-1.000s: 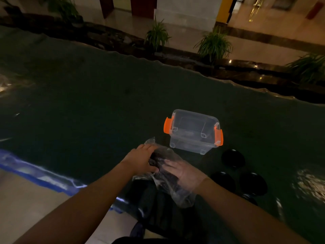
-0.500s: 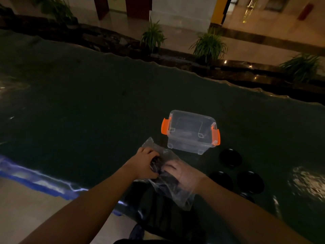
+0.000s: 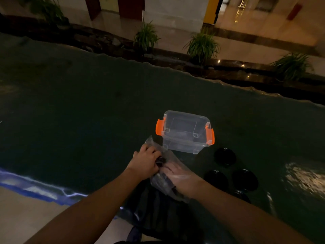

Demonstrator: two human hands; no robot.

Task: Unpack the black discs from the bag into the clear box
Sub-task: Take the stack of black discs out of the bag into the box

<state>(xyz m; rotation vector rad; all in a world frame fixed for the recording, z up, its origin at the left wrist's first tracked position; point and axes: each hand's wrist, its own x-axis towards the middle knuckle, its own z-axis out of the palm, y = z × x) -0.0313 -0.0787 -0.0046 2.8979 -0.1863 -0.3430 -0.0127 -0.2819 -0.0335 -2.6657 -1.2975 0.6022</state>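
A crumpled clear plastic bag lies near the table's front edge, with dark discs faintly visible inside. My left hand grips the bag's left side from outside. My right hand is inside the bag, seen through the plastic; what its fingers hold is too dim to tell. The clear box with orange latches stands just beyond the bag, open at the top. Several black discs lie on the table right of the bag, one near the box, two closer to me.
The dark green table cover stretches wide to the left and behind the box. A blue strip marks the front left edge. Potted plants stand beyond the far edge. A bright glare patch sits at right.
My left hand has shifted slightly to the right on the bag. My right hand has pushed deeper inside the plastic. The box and loose discs have not moved.
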